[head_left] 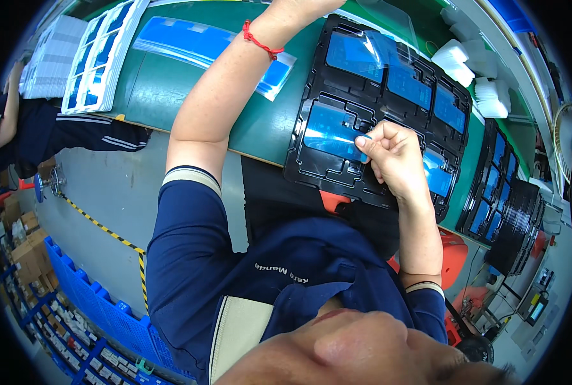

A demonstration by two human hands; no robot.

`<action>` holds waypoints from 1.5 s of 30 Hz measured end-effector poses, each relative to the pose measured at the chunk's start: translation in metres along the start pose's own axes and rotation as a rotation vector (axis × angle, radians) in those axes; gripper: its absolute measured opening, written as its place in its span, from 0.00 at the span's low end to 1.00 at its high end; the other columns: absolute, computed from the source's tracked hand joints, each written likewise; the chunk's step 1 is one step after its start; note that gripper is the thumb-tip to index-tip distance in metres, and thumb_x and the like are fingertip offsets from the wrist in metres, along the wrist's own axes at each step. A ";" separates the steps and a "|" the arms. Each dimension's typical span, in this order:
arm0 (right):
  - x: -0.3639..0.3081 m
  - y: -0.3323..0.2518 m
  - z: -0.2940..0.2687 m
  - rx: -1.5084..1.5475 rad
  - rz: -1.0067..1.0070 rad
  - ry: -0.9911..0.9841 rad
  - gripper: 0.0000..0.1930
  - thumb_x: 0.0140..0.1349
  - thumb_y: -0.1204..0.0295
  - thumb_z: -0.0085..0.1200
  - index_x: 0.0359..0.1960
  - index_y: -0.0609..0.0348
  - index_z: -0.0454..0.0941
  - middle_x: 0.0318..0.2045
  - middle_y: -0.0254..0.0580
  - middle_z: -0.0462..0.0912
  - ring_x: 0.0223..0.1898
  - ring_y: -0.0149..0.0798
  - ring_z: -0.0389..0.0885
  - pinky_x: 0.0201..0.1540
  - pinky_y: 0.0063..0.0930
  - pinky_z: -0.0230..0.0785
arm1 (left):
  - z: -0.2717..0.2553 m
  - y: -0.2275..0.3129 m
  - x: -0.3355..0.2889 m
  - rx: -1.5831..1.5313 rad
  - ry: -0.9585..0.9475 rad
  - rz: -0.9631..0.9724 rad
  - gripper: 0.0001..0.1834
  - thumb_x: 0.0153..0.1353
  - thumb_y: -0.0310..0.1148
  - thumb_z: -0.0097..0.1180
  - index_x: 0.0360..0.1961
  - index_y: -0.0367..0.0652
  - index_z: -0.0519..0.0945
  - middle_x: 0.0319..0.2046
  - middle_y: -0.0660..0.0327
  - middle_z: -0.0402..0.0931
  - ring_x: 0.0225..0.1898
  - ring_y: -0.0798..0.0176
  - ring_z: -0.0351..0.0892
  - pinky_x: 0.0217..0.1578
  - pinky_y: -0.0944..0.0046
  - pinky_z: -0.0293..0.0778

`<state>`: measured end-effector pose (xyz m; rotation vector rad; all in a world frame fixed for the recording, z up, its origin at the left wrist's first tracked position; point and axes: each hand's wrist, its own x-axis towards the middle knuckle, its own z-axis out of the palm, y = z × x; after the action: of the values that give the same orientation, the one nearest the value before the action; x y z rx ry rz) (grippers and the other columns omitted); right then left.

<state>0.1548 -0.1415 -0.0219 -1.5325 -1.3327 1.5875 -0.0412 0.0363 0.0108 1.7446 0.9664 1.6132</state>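
Observation:
My right hand (395, 154) pinches the right corner of a glossy blue film-covered panel (331, 131) between thumb and fingertips. That panel lies in the near left compartment of a black moulded plastic tray (379, 106). Several similar panels, such as the middle one (409, 85), fill other compartments of the tray. My left arm reaches across the bench to the far side, and my left hand (305, 8) is cut off by the upper edge, its fingers hidden. Beside it, beyond the tray, a clear film sheet (388, 22) shows, partly lifted and curled over the far panels.
Blue film strips (190, 45) lie on the green bench (151, 83) to the left, near a white tray (100, 58) of blue pieces. Stacked black trays (520, 224) stand at right. White foam-like pieces (456, 61) sit behind. Another person (55, 131) is at far left.

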 end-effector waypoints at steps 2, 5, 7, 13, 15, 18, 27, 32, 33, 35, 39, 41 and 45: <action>0.000 0.001 0.000 -0.006 -0.011 0.003 0.09 0.58 0.76 0.59 0.23 0.59 0.73 0.13 0.32 0.73 0.08 0.18 0.61 0.09 0.14 0.50 | 0.001 -0.001 0.000 0.000 -0.001 0.005 0.18 0.57 0.27 0.59 0.47 0.27 0.77 0.35 0.53 0.82 0.30 0.71 0.78 0.32 0.72 0.74; 0.001 0.003 0.000 -0.007 -0.037 0.001 0.09 0.58 0.76 0.59 0.23 0.59 0.73 0.13 0.31 0.73 0.08 0.18 0.61 0.09 0.14 0.49 | 0.001 -0.001 0.000 0.009 0.000 0.004 0.18 0.57 0.27 0.59 0.47 0.27 0.77 0.35 0.53 0.82 0.30 0.71 0.78 0.32 0.72 0.74; 0.001 0.004 0.000 -0.016 -0.048 0.005 0.08 0.58 0.76 0.59 0.23 0.59 0.73 0.13 0.31 0.73 0.08 0.18 0.61 0.09 0.15 0.49 | 0.001 -0.001 0.000 0.011 -0.003 0.004 0.18 0.57 0.27 0.59 0.47 0.28 0.77 0.35 0.53 0.82 0.30 0.71 0.78 0.32 0.71 0.74; -0.001 0.001 0.004 -0.083 -0.065 0.051 0.08 0.56 0.77 0.60 0.21 0.61 0.75 0.14 0.31 0.75 0.16 0.19 0.70 0.19 0.16 0.61 | 0.001 -0.004 0.001 -0.015 -0.009 -0.015 0.18 0.57 0.26 0.59 0.47 0.28 0.77 0.35 0.54 0.82 0.31 0.72 0.78 0.33 0.72 0.74; 0.000 0.003 0.005 -0.148 -0.079 0.076 0.08 0.55 0.78 0.60 0.20 0.61 0.75 0.14 0.31 0.75 0.16 0.19 0.71 0.19 0.16 0.61 | 0.001 -0.004 0.001 -0.033 -0.027 -0.042 0.17 0.57 0.26 0.59 0.47 0.28 0.77 0.35 0.55 0.82 0.32 0.72 0.78 0.33 0.72 0.74; 0.001 0.008 0.008 -0.229 -0.123 0.119 0.08 0.54 0.78 0.60 0.19 0.62 0.74 0.13 0.32 0.76 0.16 0.20 0.71 0.20 0.17 0.62 | 0.000 -0.003 0.001 -0.011 -0.029 0.005 0.17 0.57 0.26 0.59 0.47 0.28 0.77 0.36 0.56 0.81 0.32 0.72 0.78 0.33 0.72 0.74; -0.005 -0.002 0.017 -0.553 -0.268 0.209 0.07 0.51 0.76 0.60 0.21 0.64 0.74 0.14 0.44 0.76 0.16 0.37 0.77 0.22 0.28 0.68 | 0.000 -0.004 0.001 -0.041 -0.021 -0.003 0.17 0.58 0.26 0.59 0.47 0.28 0.77 0.35 0.58 0.81 0.32 0.73 0.77 0.34 0.74 0.73; -0.013 -0.011 0.026 -0.729 -0.334 0.315 0.17 0.50 0.75 0.61 0.42 0.63 0.71 0.16 0.50 0.77 0.20 0.53 0.79 0.28 0.40 0.73 | 0.001 -0.006 0.003 -0.074 -0.045 -0.093 0.18 0.58 0.26 0.59 0.48 0.28 0.77 0.32 0.61 0.80 0.30 0.76 0.75 0.31 0.75 0.72; -0.016 -0.010 0.022 -0.777 -0.349 0.304 0.25 0.51 0.73 0.62 0.50 0.61 0.65 0.15 0.48 0.76 0.20 0.50 0.80 0.28 0.41 0.73 | 0.001 -0.006 0.003 -0.085 -0.036 -0.091 0.18 0.58 0.26 0.59 0.48 0.28 0.77 0.32 0.62 0.80 0.30 0.76 0.75 0.31 0.76 0.71; -0.024 -0.016 0.010 -0.731 -0.327 0.383 0.24 0.52 0.71 0.62 0.49 0.61 0.67 0.14 0.46 0.76 0.19 0.49 0.80 0.27 0.39 0.73 | 0.001 -0.008 0.002 -0.130 -0.010 -0.087 0.18 0.58 0.26 0.58 0.49 0.28 0.76 0.31 0.62 0.79 0.29 0.77 0.74 0.30 0.76 0.71; -0.032 -0.012 -0.047 -0.762 -0.304 0.760 0.18 0.54 0.66 0.63 0.43 0.62 0.75 0.15 0.41 0.78 0.20 0.46 0.81 0.25 0.34 0.72 | -0.003 -0.002 0.004 -0.093 0.018 -0.108 0.18 0.59 0.25 0.58 0.50 0.28 0.76 0.32 0.62 0.79 0.30 0.77 0.74 0.31 0.76 0.71; -0.033 0.008 -0.091 -0.920 -0.203 0.951 0.18 0.55 0.62 0.62 0.41 0.63 0.78 0.18 0.43 0.79 0.24 0.46 0.82 0.29 0.36 0.72 | -0.001 -0.007 0.004 -0.085 0.005 -0.132 0.18 0.59 0.25 0.58 0.50 0.29 0.76 0.33 0.62 0.79 0.30 0.76 0.75 0.32 0.76 0.71; -0.036 0.040 -0.139 -0.879 -0.065 0.908 0.21 0.58 0.56 0.58 0.37 0.66 0.81 0.25 0.51 0.83 0.30 0.45 0.84 0.35 0.34 0.73 | 0.001 -0.005 0.003 -0.155 0.012 -0.125 0.19 0.59 0.25 0.58 0.51 0.28 0.75 0.35 0.60 0.79 0.33 0.74 0.76 0.34 0.75 0.72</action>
<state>0.3034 -0.1507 -0.0236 -2.2436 -1.5026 0.0613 -0.0409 0.0419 0.0081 1.5414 0.9118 1.5764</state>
